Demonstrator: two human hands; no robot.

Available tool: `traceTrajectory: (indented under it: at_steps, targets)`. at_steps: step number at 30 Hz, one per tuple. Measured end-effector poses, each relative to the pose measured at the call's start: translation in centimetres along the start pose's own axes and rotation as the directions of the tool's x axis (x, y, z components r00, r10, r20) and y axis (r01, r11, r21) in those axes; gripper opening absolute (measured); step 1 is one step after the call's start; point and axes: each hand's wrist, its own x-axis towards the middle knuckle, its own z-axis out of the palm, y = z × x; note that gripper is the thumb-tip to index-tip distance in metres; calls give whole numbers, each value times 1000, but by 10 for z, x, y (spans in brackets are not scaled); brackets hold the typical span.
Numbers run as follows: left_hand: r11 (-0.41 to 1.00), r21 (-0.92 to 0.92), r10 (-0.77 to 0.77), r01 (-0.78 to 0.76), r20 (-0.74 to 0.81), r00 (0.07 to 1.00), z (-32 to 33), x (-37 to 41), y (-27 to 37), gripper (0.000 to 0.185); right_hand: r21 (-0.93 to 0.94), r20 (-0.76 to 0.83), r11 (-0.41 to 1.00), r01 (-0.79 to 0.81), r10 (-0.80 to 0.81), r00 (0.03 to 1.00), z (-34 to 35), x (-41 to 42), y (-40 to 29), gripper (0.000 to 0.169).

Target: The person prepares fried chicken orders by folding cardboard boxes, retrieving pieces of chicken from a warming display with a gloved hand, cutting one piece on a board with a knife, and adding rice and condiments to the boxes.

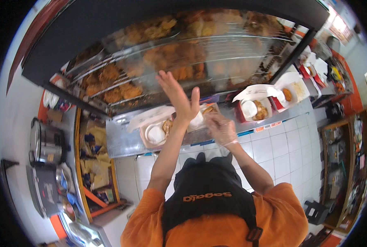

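Note:
My left hand [182, 100] is bare and raised in front of the display cabinet's glass, fingers up and thumb apart, with nothing in it. A clear plastic glove covers my right hand [222, 128], which is blurred beside an open meal box [198, 127]. Fried chicken [209, 110] and a white round item show in that box; whether my fingers touch the chicken cannot be told. To the left, partly behind my left forearm, another open box [149, 139] holds a white round packet [155, 134] and a chicken piece [167, 125].
Two more open boxes, a red one [240, 112] and one with chicken [287, 94], stand rightward on the metal counter [121, 143]. The heated display cabinet [183, 58] holds fried chicken on wire racks. Left are a rice cooker [47, 142] and shelving [78, 148]; a wooden shelf [345, 185] stands right.

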Motion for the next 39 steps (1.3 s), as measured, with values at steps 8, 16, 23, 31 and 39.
traceTrajectory:
  at_steps: [8,16,23,31,39]
  targets:
    - [851,519,244,-79,-257,935,33,33,-59,82,103,-391,965,-241,262,882,-97,-56,2,22]
    - [785,617,277,-44,-287,917,-45,46,-104,79,43,-372,945,-325,317,872,-110,-77,-8,22]
    - [734,677,369,-57,-327,870,-111,60,-145,77,-34,-310,968,-249,227,923,-128,-108,-13,22]
    - [840,269,534,-472,-253,807,-16,64,-17,70,65,-496,910,-409,385,779,-167,-168,4,26]
    - [768,332,592,-548,-44,805,171,61,73,73,-202,-630,872,-445,232,741,-243,-226,16,25]
